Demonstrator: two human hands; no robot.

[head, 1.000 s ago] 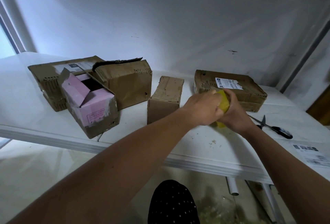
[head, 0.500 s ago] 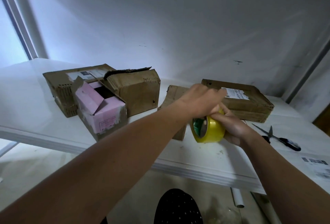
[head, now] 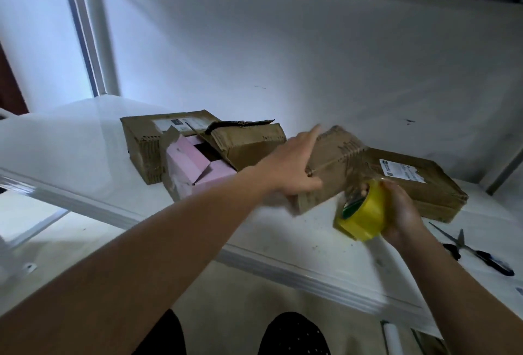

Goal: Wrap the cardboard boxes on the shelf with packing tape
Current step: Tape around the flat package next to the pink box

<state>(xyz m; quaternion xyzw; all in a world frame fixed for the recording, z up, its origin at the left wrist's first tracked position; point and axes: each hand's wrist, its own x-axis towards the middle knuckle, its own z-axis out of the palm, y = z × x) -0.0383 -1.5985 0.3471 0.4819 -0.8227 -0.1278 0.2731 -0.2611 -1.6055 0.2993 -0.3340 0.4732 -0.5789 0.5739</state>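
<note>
A small brown cardboard box (head: 336, 162) stands in the middle of the white shelf (head: 85, 156). My left hand (head: 294, 170) lies against its left side, fingers straight and pointing away, thumb across the front face. Just right of that box, my right hand (head: 402, 213) grips a yellow roll of packing tape (head: 365, 216) above the shelf. A flat box with a white label (head: 418, 182) lies behind the roll. To the left sit a labelled box (head: 141, 139), a box with a torn flap (head: 249, 145) and an open pink-lined box (head: 195, 167).
Black-handled scissors (head: 478, 252) lie on the shelf at the right, near its front edge. A white wall closes the back of the shelf and a metal upright (head: 93, 43) stands at the left. My knees show below the shelf edge.
My left hand has let go of the tape roll and moved left onto the small box. My right hand keeps the roll, now lower and further right.
</note>
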